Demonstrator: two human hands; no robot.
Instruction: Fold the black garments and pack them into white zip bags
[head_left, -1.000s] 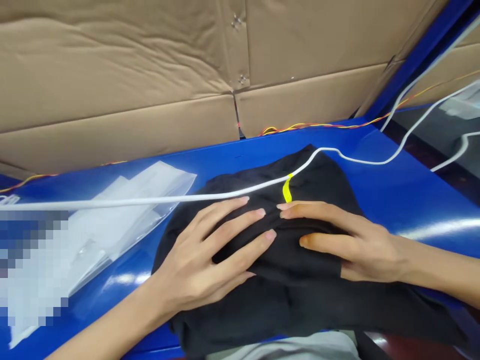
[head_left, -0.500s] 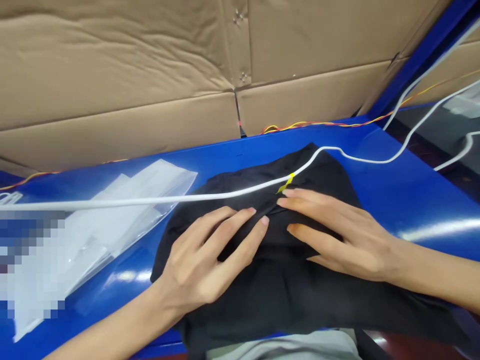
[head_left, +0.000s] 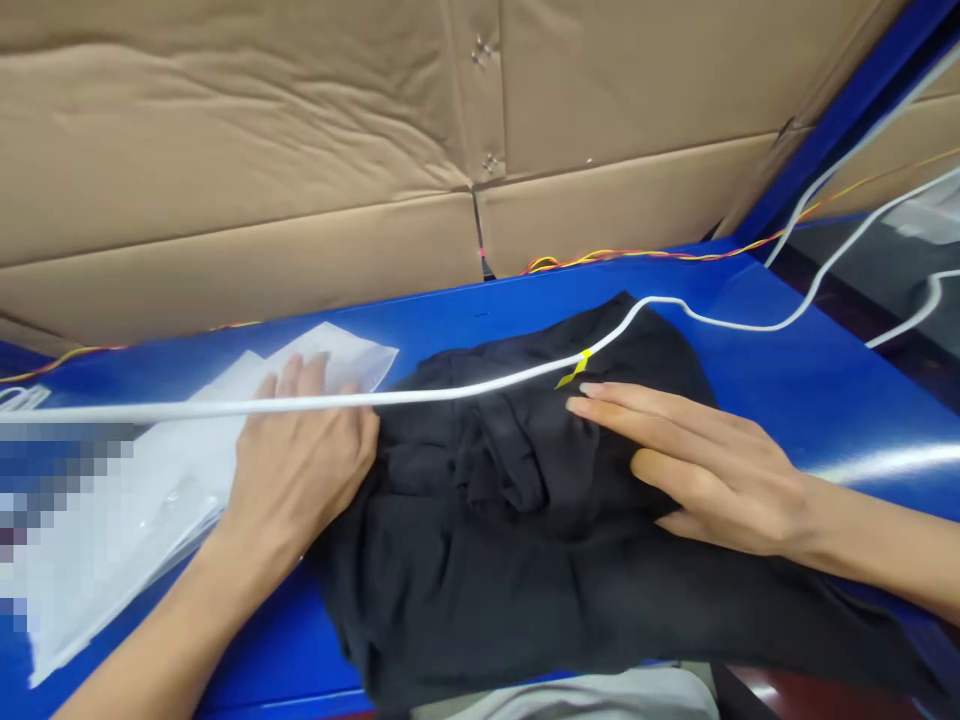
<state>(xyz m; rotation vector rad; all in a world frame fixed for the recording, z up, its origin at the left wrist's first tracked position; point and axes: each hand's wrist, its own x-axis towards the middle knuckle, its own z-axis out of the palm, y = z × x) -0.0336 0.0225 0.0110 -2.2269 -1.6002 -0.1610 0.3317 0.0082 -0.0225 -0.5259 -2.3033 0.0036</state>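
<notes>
Bright lighting with local glare.
The glossy table [head_left: 795,385] bears a white streak [head_left: 892,460] at right; the left hand [head_left: 300,455] is slightly blurred; pixelation [head_left: 52,500] masks the left edge.

Black garment [head_left: 480,590]: soft matte fabric; spread loosely, bunched and creased in the middle; lies across the centre of the blue table [head_left: 795,390], reaching over the table's near edge. Narrow bright-yellow strip [head_left: 574,371] against its far part; attachment unclear. Plastic bags [head_left: 135,530]: whitish, translucent, flat, overlapping; on the table's left part.
</notes>
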